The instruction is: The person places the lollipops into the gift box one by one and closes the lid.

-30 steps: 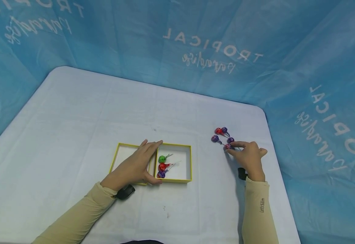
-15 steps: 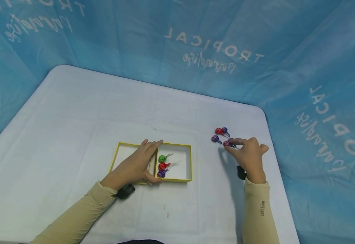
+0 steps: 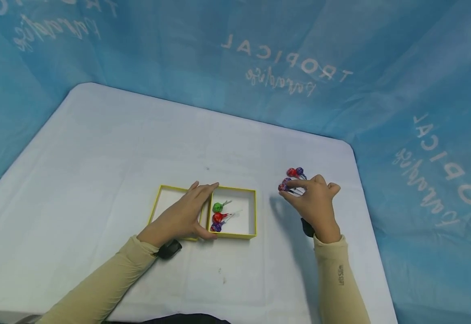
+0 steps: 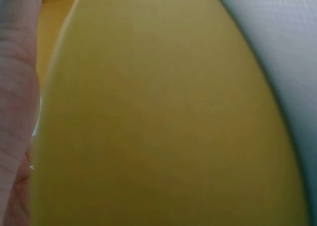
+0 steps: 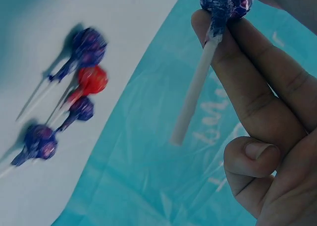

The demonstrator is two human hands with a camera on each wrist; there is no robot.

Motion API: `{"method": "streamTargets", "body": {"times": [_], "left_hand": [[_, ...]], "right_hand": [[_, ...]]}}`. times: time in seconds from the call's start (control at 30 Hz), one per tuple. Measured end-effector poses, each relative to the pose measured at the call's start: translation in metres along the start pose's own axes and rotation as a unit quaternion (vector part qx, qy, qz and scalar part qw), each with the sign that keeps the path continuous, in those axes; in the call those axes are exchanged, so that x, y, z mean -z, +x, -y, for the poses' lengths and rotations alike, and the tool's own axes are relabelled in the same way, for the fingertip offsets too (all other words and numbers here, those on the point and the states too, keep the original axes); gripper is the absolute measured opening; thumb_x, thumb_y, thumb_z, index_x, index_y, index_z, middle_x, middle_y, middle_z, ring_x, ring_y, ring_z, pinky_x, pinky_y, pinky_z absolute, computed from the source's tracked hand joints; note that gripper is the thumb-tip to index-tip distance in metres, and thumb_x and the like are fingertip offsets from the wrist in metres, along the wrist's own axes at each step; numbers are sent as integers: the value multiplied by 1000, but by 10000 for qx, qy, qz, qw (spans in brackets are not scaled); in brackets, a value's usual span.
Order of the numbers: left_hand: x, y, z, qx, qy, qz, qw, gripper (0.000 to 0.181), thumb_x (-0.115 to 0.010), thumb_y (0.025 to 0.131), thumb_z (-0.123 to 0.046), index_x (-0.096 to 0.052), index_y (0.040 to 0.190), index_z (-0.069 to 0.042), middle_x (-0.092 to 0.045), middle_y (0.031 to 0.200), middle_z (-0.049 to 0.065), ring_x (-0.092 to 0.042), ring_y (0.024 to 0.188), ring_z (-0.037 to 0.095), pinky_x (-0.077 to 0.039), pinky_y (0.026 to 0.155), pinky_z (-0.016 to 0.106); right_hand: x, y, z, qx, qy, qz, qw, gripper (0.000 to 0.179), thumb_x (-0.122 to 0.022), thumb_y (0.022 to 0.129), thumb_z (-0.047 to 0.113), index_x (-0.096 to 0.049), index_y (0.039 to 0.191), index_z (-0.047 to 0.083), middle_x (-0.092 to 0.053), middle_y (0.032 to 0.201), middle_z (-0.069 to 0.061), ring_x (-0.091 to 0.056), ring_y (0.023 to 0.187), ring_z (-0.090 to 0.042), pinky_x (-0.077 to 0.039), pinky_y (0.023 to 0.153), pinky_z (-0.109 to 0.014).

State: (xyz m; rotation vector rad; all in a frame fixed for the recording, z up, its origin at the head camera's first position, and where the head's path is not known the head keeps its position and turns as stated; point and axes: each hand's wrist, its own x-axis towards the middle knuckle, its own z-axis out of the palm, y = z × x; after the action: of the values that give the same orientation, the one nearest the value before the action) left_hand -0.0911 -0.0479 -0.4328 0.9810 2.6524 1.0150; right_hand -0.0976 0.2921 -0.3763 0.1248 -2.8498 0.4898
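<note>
My right hand (image 3: 314, 202) pinches a purple-wrapped lollipop (image 5: 225, 5) by its head, its white stick pointing down in the right wrist view. Below that hand, several more lollipops lie on the cloth: a red one (image 5: 92, 80) and purple ones (image 5: 89, 46). My left hand (image 3: 182, 213) grips a yellow-rimmed white box (image 3: 255, 212), with fingers at its back corner and thumb at its front. Inside the box sit a green lollipop (image 3: 217, 207), a red lollipop (image 3: 217, 218) and a purple lollipop (image 3: 216, 227). Yellow cardboard (image 4: 158, 107) fills most of the left wrist view.
A second shallow yellow-edged tray (image 3: 155, 204), perhaps the lid, lies left of the box, partly under the left hand. White cloth (image 3: 118, 144) covers the table. Blue printed curtains (image 3: 178, 49) stand along its back and right sides.
My right hand has picked up the purple lollipop and carried it left, over the other lollipops. The left hand stays on the box. The head view has shifted slightly.
</note>
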Motion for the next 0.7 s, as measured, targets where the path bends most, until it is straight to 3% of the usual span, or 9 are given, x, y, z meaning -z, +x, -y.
{"method": "streamTargets", "body": {"times": [0.2,0.7], "left_hand": [[-1,-1,1,124,-7,110,9999,127,-92,62,-54,-24,159,-8,-44,149,17,-34,146,35,-18,129,46],[-1,2,2,171,28,120,9998,128,-92,62,-55,-23,160,-10,-44,149,16,-30,148,39,-20,128,47]], "right_hand": [[-4,0,17,390,107,61,9992,27,-90,74,34,-83,94,18,-72,75,1,-41,78,-20,-19,76,-55],[-11,1,67,1456,40,356,9887,23,-91,73,35,-83,91,23,-66,67,9,-38,74,-14,-20,73,-52]]}}
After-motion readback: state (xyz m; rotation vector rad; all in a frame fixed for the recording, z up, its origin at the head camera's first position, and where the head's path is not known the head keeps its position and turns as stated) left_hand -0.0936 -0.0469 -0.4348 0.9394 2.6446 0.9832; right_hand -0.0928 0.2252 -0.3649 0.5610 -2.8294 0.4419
